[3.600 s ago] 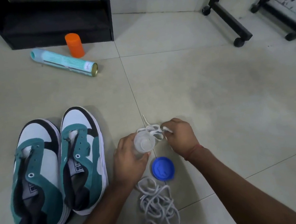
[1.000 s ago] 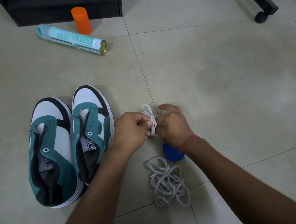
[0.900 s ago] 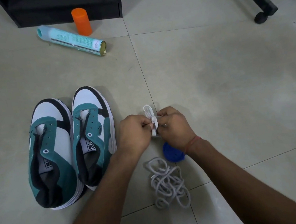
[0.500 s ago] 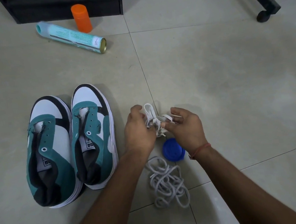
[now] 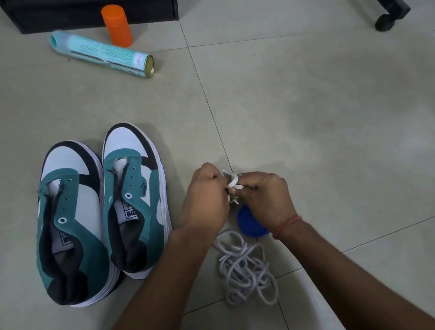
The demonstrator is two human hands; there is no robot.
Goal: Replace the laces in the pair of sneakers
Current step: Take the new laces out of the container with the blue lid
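Nearest you: loose pile of grey-white laces on the floor, blue round lid behind it. Your left hand and right hand both pinch a bundled flat white lace. Unlaced teal-white-black sneakers sit left; teal spray can farthest

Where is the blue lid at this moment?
In the head view, the blue lid lies on the floor, right of centre, partly hidden under the right hand, just above the loose laces.
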